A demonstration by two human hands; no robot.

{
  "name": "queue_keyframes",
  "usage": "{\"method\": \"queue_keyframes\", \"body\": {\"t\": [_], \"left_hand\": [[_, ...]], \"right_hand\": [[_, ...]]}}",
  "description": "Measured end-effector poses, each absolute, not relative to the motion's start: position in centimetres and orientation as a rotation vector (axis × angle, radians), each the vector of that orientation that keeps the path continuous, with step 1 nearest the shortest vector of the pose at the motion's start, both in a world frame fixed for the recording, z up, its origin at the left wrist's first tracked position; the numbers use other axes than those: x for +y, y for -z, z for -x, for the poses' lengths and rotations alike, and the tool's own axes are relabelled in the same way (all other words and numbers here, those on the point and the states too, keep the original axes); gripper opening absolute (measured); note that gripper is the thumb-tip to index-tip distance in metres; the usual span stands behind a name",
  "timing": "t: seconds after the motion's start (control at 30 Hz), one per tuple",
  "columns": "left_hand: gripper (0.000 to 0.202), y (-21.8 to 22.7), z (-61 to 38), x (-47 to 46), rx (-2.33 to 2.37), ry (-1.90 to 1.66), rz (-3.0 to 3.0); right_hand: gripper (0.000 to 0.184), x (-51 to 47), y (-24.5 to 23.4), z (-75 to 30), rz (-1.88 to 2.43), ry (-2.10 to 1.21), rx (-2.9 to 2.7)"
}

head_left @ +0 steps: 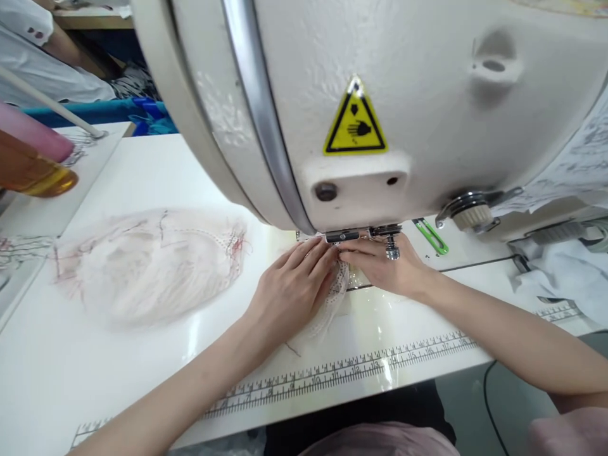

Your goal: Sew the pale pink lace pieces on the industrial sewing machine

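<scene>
My left hand [291, 286] lies flat, fingers stretched together, pressing a small white lace piece [327, 310] onto the white table [142, 171] right under the sewing machine head [380, 95]. My right hand [387, 266] rests on the same lace from the right, its fingertips meeting the left fingers just below the presser foot [342, 236]. Most of the lace is hidden under both hands. The needle area sits behind my fingertips.
A pile of sheer pinkish fabric pieces [147, 266] lies on the table to the left. A ruler strip [342, 370] runs along the front edge. Green tweezers [431, 235] lie right of the machine. Thread cones [33, 158] stand far left, white cloth [560, 285] far right.
</scene>
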State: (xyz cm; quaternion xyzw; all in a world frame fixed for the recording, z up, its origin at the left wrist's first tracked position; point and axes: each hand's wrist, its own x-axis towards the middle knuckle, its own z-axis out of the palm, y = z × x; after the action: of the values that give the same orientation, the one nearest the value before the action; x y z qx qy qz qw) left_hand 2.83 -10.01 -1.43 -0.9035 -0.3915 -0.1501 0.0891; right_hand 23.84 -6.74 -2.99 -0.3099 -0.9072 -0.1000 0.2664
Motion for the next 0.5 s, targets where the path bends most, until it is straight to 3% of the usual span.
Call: {"method": "queue_keyframes", "body": {"t": [0.27,0.5], "left_hand": [[0.036,1.7,-2.5,-9.7,-1.166,0.451,2.68],[0.033,1.4,-2.6,-10.3,-1.115,0.442,2.644]], "right_hand": [[0.037,-7.8,3.2,-23.8,1.153,-0.044,-2.524],[0.039,-8.1,2.2,-23.6,1.116,0.219,-2.594]]}}
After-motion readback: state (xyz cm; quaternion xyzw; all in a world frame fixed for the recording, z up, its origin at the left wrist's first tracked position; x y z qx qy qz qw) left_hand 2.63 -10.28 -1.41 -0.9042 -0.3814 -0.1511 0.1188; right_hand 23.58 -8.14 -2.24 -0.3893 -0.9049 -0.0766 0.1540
